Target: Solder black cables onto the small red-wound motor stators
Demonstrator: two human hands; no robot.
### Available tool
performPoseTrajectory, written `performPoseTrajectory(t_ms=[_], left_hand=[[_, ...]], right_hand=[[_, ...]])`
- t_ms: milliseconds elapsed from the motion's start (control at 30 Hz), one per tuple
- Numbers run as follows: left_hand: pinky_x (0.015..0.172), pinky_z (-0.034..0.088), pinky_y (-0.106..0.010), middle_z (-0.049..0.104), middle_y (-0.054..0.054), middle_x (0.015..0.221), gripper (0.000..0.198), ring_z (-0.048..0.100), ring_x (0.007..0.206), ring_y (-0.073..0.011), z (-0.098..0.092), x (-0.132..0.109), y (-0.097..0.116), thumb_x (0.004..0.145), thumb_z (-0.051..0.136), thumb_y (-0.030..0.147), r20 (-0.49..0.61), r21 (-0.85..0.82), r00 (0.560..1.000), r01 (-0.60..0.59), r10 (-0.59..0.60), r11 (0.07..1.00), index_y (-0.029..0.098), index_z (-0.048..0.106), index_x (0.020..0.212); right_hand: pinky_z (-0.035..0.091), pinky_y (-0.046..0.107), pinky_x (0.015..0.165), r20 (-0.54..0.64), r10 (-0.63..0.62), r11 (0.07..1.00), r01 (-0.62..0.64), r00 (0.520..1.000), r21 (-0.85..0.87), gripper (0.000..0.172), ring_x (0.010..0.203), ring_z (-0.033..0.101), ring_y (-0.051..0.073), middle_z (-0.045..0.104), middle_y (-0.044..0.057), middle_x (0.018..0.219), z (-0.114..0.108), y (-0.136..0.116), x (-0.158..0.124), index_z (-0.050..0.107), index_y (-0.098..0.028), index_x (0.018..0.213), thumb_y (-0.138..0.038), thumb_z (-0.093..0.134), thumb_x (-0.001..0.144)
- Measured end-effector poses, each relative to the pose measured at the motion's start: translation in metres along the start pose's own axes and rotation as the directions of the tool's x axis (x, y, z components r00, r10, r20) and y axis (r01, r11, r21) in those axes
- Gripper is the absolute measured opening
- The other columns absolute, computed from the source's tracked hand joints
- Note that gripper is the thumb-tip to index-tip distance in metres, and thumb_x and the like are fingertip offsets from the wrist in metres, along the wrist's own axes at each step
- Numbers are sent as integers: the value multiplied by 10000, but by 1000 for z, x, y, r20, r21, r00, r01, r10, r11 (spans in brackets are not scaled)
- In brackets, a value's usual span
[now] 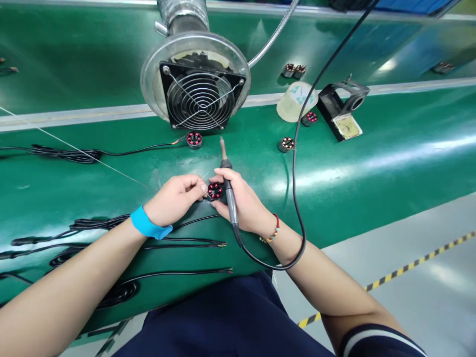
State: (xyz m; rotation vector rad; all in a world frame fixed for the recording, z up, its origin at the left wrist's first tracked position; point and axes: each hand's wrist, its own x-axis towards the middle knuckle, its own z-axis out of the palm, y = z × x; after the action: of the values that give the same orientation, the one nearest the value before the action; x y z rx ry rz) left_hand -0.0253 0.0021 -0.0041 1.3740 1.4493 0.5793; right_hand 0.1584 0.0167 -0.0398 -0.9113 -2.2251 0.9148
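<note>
My right hand (243, 201) holds a soldering iron (231, 201), its tip pointing away from me toward the fan. The thumb and a finger of that hand also steady a small round motor stator (214, 191) with dark red windings. At the stator's left side my left hand (180, 196) is pinched, fingertips close to its edge. A thin wire shows by these fingertips; whether they grip it or a cable end is too small to tell. A black cable (197, 221) runs just below the stator.
A fan with a wire guard (203, 101) stands behind my hands. Near it lies a wired stator (194, 140). Black cables (100, 223) lie at left. Right are a copper stator (286, 144), a red stator (309, 118), a pale cup (295, 104) and an iron stand (336, 111).
</note>
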Motion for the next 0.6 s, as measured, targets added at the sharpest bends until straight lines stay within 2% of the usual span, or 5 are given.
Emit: performPoseTrajectory(t_ms=[133, 333, 400, 500, 600], left_hand=[[631, 387, -252, 535, 15, 591, 217, 460, 601, -116, -1, 3, 2, 732, 539, 331, -20, -49, 1000, 13, -14, 999, 174, 546, 584], [516, 321, -235, 517, 23, 616, 164, 377, 504, -90, -9, 4, -2, 768, 508, 317, -209, -184, 972, 68, -107, 980, 183, 541, 679], [530, 327, -238, 518, 18, 625, 220, 401, 537, -101, -10, 3, -2, 792, 501, 373, -205, -72, 977, 49, -63, 996, 185, 539, 683], [543, 322, -246, 489, 24, 590, 302, 399, 568, -119, -6, -2, 0, 780, 530, 459, -111, 194, 993, -6, 27, 981, 191, 524, 640], [547, 325, -254, 497, 22, 587, 276, 411, 577, -130, -1, -4, 1, 759, 531, 441, -71, 294, 995, -42, 66, 955, 198, 516, 627]], right_hand=[[458, 471, 938, 28, 22, 998, -20, 999, -58, 581, 1096, 586, 264, 636, 102, 1181, 1, -1, 2, 349, -208, 1305, -174, 610, 788], [461, 445, 915, 43, -51, 996, 54, 998, -71, 573, 1075, 599, 249, 641, 85, 1172, 0, -1, 0, 323, -224, 1315, -124, 542, 795], [469, 437, 900, 46, -74, 993, 78, 996, -84, 562, 1068, 601, 248, 635, 94, 1186, 0, 0, -1, 318, -214, 1320, -123, 530, 807], [478, 428, 871, 68, -113, 986, 120, 991, -118, 528, 1051, 596, 244, 615, 107, 1222, 1, -1, -2, 312, -212, 1332, -141, 503, 844], [477, 433, 861, 117, -124, 980, 140, 985, -144, 465, 1021, 590, 238, 621, 99, 1178, 1, -4, -3, 323, -224, 1345, -167, 432, 897]])
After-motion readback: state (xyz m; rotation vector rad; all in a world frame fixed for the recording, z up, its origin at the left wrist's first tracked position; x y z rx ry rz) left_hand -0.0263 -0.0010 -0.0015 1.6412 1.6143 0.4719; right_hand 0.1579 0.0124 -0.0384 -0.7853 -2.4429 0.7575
